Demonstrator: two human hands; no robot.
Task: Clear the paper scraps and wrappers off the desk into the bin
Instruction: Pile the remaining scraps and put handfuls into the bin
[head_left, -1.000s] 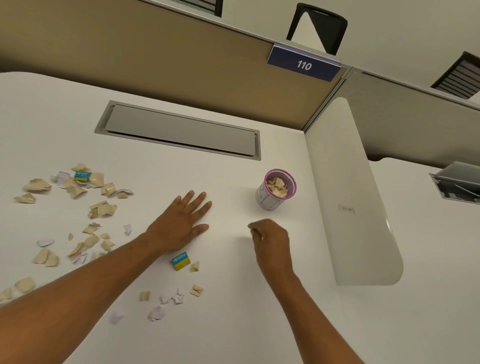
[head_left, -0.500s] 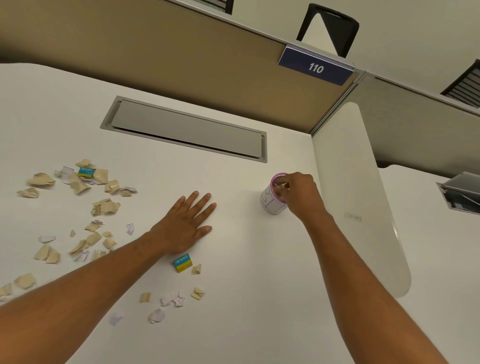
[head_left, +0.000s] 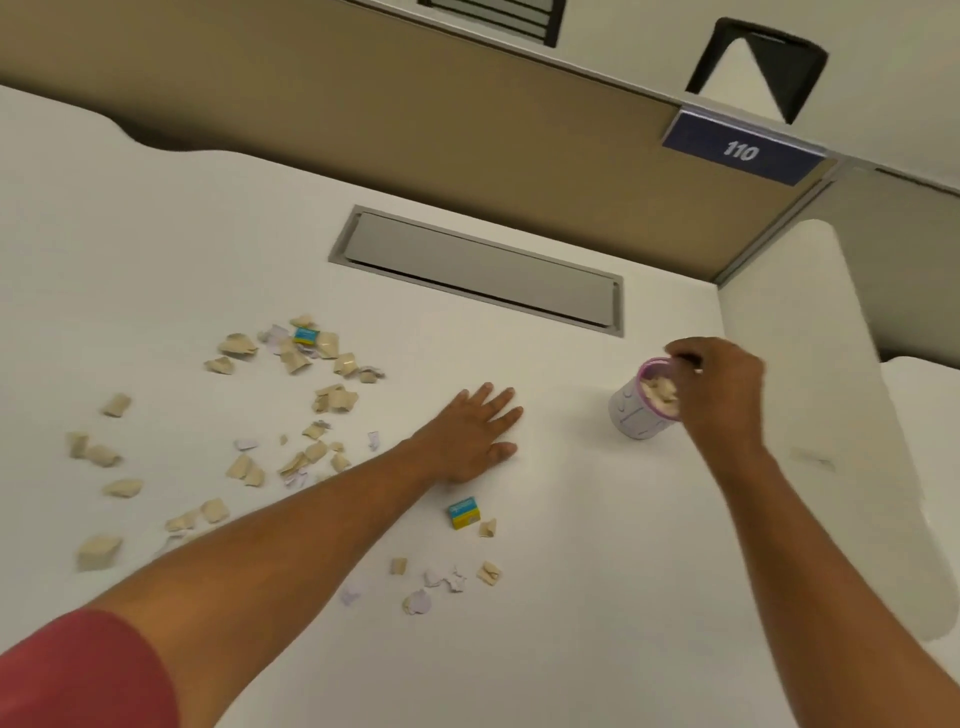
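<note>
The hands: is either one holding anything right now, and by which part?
The left hand lies flat on the desk, holding nothing. The right hand hovers curled over the bin; any scrap pinched there cannot be told.

A short red sleeve (head_left: 78, 675) covers the upper left arm at seven o'clock; both forearms are bare

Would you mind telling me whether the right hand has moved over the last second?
Yes. The right hand went forward from the bare desk in front of the small bin to its rim, fingers curled over the scraps inside.
</note>
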